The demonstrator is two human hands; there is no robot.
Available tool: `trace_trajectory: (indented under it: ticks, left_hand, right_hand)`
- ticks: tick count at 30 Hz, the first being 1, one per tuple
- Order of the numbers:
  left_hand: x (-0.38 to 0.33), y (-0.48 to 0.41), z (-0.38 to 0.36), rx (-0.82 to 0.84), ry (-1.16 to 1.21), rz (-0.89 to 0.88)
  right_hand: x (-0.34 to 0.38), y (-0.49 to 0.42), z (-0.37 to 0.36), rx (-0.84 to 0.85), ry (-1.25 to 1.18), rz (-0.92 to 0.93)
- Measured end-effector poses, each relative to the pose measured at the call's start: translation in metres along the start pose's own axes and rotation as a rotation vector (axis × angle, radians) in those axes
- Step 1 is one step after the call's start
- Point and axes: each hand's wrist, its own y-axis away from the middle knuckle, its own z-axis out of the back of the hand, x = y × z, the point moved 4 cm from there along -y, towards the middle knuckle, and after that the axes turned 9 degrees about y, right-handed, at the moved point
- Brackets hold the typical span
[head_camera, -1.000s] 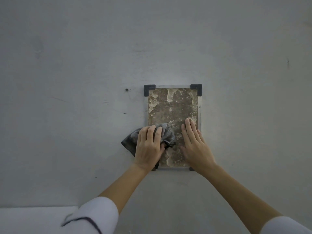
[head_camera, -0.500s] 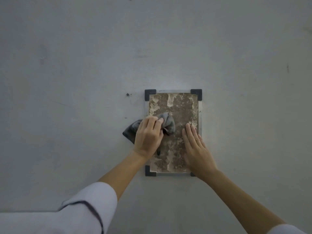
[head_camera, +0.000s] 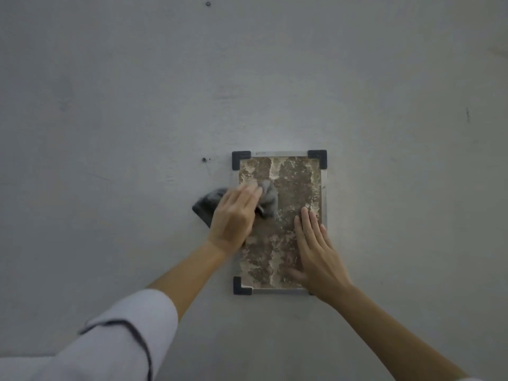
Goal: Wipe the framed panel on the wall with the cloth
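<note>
The framed panel [head_camera: 297,182] hangs on the grey wall, a mottled brown and cream sheet with black corner brackets. My left hand [head_camera: 233,215] presses a crumpled grey cloth [head_camera: 209,204] against the panel's left edge, about a third of the way down; the hand is blurred. Part of the cloth sticks out past the frame onto the wall. My right hand [head_camera: 319,254] lies flat, fingers together, on the panel's lower right part and hides the lower right bracket.
The bare grey wall [head_camera: 384,105] surrounds the panel. A small screw or hole [head_camera: 204,159] sits left of the upper left bracket, another [head_camera: 208,3] near the top edge. My white sleeve [head_camera: 115,342] fills the lower left.
My left hand has slid the cloth upward along the panel's left side, from near the lower edge to the upper half. My right hand stays flat on the lower right.
</note>
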Motion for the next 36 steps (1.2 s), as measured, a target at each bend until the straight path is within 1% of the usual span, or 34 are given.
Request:
trace_trajectory:
  ticks: [3, 5, 8, 10, 13, 15, 19, 21, 25, 29, 32, 34, 36]
  left_hand:
    - [0.022, -0.041, 0.004, -0.062, -0.041, 0.095]
    - [0.026, -0.054, 0.002, -0.082, -0.049, 0.146]
    - [0.016, -0.041, -0.007, -0.111, -0.023, 0.236]
    - [0.004, -0.023, -0.012, -0.107, 0.006, 0.260]
    - [-0.004, -0.005, -0.011, -0.054, 0.027, 0.199]
    - [-0.001, -0.008, -0.005, -0.031, 0.035, 0.160]
    - [0.011, -0.049, 0.002, -0.064, 0.027, 0.156]
    - [0.011, -0.065, -0.002, -0.052, 0.025, 0.151]
    - [-0.003, -0.054, -0.017, -0.042, 0.067, 0.146]
    - [-0.018, -0.019, -0.023, -0.002, 0.078, 0.019]
    - [-0.020, -0.015, -0.019, 0.014, 0.067, -0.090]
    - [-0.013, -0.034, -0.016, -0.016, 0.046, -0.087]
    - [-0.011, -0.058, -0.014, -0.041, 0.022, -0.036]
  right_hand:
    - [0.001, 0.000, 0.000, 0.009, 0.018, 0.008]
    - [0.001, 0.000, 0.000, 0.004, 0.008, 0.008]
    - [0.001, 0.000, 0.000, 0.003, 0.007, 0.000]
    - [0.001, -0.001, 0.001, 0.002, 0.007, -0.001]
    - [0.001, -0.002, 0.003, 0.002, 0.007, 0.005]
    - [0.000, -0.001, 0.005, 0.005, 0.013, 0.006]
    - [0.002, 0.001, 0.007, 0.007, 0.027, 0.006]
    - [0.003, 0.001, 0.007, 0.007, 0.022, 0.004]
    - [0.005, 0.002, 0.004, 0.001, -0.003, -0.005]
    - [0.004, 0.001, 0.003, -0.001, -0.004, -0.010]
    - [0.003, 0.002, 0.003, 0.001, 0.006, -0.006]
    - [0.002, 0.002, 0.002, -0.009, -0.002, -0.011]
    - [0.001, 0.001, 0.002, -0.014, -0.013, -0.014]
